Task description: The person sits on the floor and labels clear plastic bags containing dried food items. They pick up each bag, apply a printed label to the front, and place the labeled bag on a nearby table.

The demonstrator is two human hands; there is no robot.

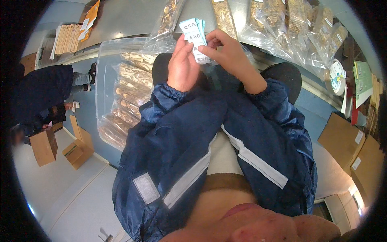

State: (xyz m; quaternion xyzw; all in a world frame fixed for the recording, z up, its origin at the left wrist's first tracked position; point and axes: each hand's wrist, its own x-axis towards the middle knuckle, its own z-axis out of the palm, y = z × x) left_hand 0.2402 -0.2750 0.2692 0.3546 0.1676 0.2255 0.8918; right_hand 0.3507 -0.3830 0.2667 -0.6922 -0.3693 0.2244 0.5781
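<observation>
A folded strip of white stickers on pale blue backing (194,37), printed with dark writing, is held up over the near edge of the metal table. My left hand (183,65) grips it from the left side, thumb across the front. From the right, my right hand (231,54) pinches the strip, its thumb lying on a lower sticker and its fingers bent at the edge. Just beyond my hands lie a clear bag of dried, mushroom-like pieces (167,18) and a labelled bag of dried slices (224,16).
Several filled clear bags (297,21) lie at the table's right. Left of my lap stands a clear plastic bin (104,60) with bagged dried slices (133,84). A round tub (336,77) sits at right, above cardboard boxes (340,136). Another person (45,93) is by a carton (43,148).
</observation>
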